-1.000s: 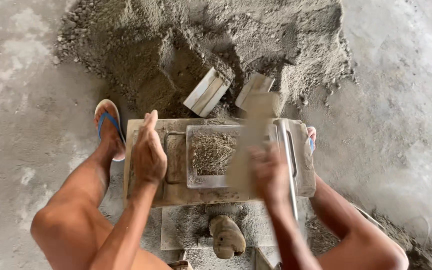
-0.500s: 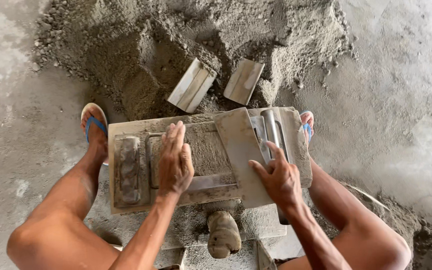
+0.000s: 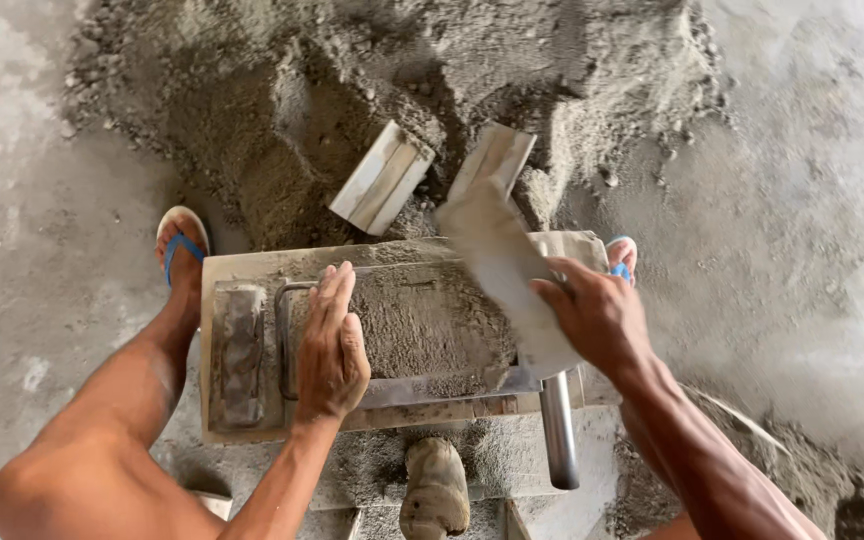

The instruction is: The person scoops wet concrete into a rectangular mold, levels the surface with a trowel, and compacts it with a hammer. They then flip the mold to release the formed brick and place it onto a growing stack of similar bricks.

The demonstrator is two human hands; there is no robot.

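A metal brick mould (image 3: 252, 270) lies between my knees, its middle cavity packed with damp grey sand mix (image 3: 427, 320). My left hand (image 3: 332, 345) rests flat, fingers together, on the left edge of the fill beside the mould's metal handle. My right hand (image 3: 597, 315) grips a flat, mortar-caked board (image 3: 502, 270), held tilted over the right side of the mould. A metal pipe lever (image 3: 559, 430) sticks out below that board.
A big heap of sand mix (image 3: 372, 90) lies just beyond the mould, with two pale flat boards (image 3: 382, 178) stuck in it. My feet in blue sandals (image 3: 182, 245) flank the mould. A rounded mortar-crusted tool (image 3: 435, 490) lies near me. Bare concrete floor spreads left and right.
The right hand has lifted the flat board up and to the right, off the mould. The left hand has stayed flat on the fill, and the view has shifted slightly.
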